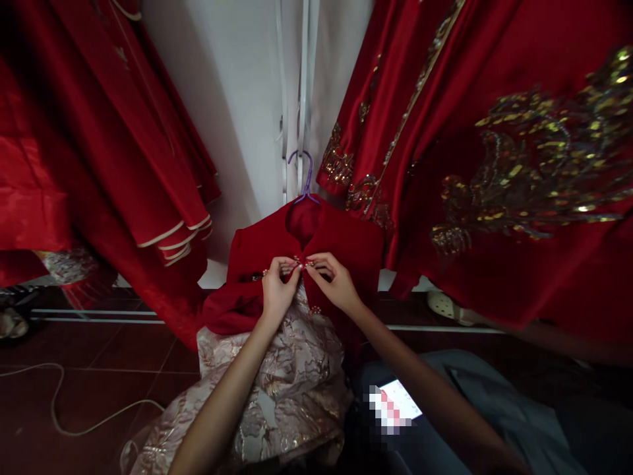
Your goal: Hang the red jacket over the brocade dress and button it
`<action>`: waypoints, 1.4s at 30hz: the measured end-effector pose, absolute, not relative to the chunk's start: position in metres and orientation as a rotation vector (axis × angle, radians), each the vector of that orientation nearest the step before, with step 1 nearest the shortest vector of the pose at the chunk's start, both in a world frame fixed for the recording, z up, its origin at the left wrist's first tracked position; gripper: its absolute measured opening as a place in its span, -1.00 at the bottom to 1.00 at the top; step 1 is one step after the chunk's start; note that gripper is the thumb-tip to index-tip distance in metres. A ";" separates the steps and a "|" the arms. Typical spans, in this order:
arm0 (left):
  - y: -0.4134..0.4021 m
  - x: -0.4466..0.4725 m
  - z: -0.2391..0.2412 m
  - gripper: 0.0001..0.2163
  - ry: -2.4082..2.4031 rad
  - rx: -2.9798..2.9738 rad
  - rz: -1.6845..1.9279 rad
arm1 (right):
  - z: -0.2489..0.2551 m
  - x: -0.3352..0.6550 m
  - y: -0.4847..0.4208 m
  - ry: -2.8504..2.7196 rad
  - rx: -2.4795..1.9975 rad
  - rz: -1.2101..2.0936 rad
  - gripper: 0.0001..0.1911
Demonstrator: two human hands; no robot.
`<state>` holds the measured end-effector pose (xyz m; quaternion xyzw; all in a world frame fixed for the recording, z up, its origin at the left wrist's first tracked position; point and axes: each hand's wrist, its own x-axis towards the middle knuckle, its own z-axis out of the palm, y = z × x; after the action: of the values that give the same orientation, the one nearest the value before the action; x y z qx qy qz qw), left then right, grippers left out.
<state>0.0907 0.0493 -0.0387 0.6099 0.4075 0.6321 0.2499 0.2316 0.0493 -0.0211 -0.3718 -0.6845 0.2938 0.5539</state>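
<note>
Nearest you, the pale skirt (291, 382). Above it your left hand (277, 290) and right hand (336, 284) both pinch the top clasp (302, 262) of the red jacket (353, 245), which hangs on the purple hanger (307, 177). Top clasp looks half-fastened; can't tell about the lower front.

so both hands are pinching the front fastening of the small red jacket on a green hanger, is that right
Not quite: the hanger is purple, not green, as the head view shows. The rest holds: the left hand and the right hand both pinch the front fastening of the small red jacket on it.
</note>
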 end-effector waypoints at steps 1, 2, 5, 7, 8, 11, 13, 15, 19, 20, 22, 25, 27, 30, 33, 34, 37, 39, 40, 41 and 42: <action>0.049 0.090 -0.038 -0.87 1.118 1.671 1.707 | -0.020 0.231 0.049 -1.622 -0.888 0.674 -0.76; 0.049 0.089 -0.037 -0.89 1.129 1.686 1.688 | -0.019 0.231 0.049 -1.626 -0.895 0.658 -0.76; 0.047 0.086 -0.032 -0.90 1.176 1.770 1.609 | -0.016 0.229 0.048 -1.640 -0.902 0.612 -0.76; 0.044 0.084 -0.026 -0.90 1.216 1.869 1.550 | -0.015 0.228 0.047 -1.634 -0.910 0.575 -0.77; 0.042 0.082 -0.023 -0.90 1.233 1.925 1.524 | -0.014 0.227 0.046 -1.624 -0.916 0.558 -0.78; 0.038 0.079 -0.014 -0.87 1.256 2.043 1.474 | -0.014 0.224 0.043 -1.575 -0.930 0.525 -0.76; 0.038 0.078 -0.011 -0.87 1.258 2.063 1.461 | -0.014 0.224 0.042 -1.551 -0.941 0.527 -0.73; 0.039 0.077 -0.010 -0.87 1.259 2.070 1.456 | -0.014 0.224 0.041 -1.545 -0.946 0.547 -0.70; 0.041 0.075 -0.007 -0.88 1.248 2.162 1.410 | -0.013 0.226 0.044 -1.543 -0.929 0.588 -0.67; 0.042 0.074 -0.005 -0.88 1.242 2.205 1.386 | -0.013 0.226 0.046 -1.539 -0.925 0.589 -0.67; 0.042 0.072 -0.001 -0.89 1.225 2.287 1.340 | -0.013 0.227 0.047 -1.532 -0.922 0.588 -0.66; 0.043 0.069 0.006 -0.88 1.195 2.368 1.286 | -0.014 0.228 0.048 -1.521 -0.915 0.618 -0.62; 0.043 0.068 0.009 -0.87 1.192 2.402 1.255 | -0.014 0.228 0.049 -1.515 -0.902 0.655 -0.59; 0.044 0.067 0.013 -0.88 1.209 2.453 1.204 | -0.016 0.230 0.053 -1.522 -0.884 0.702 -0.57; 0.045 0.068 0.017 -0.90 1.229 2.511 1.134 | -0.017 0.233 0.057 -1.541 -0.872 0.742 -0.57; 0.046 0.068 0.018 -0.91 1.228 2.530 1.112 | -0.018 0.235 0.058 -1.546 -0.869 0.751 -0.57; 0.048 0.068 0.021 -0.93 1.192 2.573 1.081 | -0.018 0.239 0.060 -1.560 -0.870 0.770 -0.57; 0.050 0.068 0.023 -0.93 1.155 2.603 1.076 | -0.018 0.240 0.061 -1.561 -0.873 0.773 -0.58; 0.051 0.069 0.024 -0.93 1.135 2.626 1.066 | -0.018 0.240 0.062 -1.565 -0.874 0.774 -0.58; 0.052 0.069 0.024 -0.93 1.116 2.652 1.052 | -0.017 0.239 0.063 -1.573 -0.876 0.772 -0.59; 0.052 0.070 0.024 -0.92 1.104 2.674 1.040 | -0.016 0.239 0.064 -1.585 -0.880 0.767 -0.60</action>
<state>0.0702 0.0525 0.0243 0.8694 0.3588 0.3381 0.0336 0.2390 0.0638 -0.0160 -0.3725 -0.6706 0.3246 0.5534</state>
